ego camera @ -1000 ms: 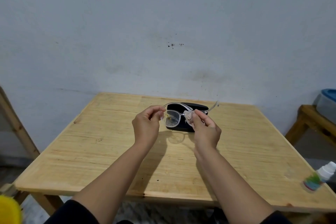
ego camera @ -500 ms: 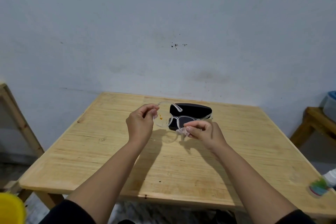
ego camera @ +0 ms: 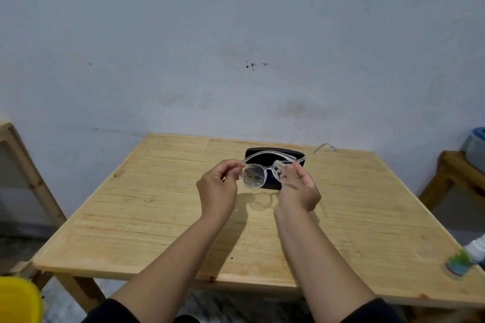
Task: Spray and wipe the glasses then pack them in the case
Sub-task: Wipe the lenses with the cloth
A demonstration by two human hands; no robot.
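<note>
Two hands up over black case (ego camera: pixel 273 158): left hand (ego camera: pixel 217 189) pinching glasses (ego camera: pixel 262 174) at one lens edge, right hand (ego camera: pixel 299 189) gripping the other lens.

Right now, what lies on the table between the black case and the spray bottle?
Head view: nothing; bare wooden table separates the black case from the spray bottle at the right edge.

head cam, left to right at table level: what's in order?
yellow container → left hand → glasses → right hand → spray bottle. Black case lies behind the glasses, so it is left out.
</note>
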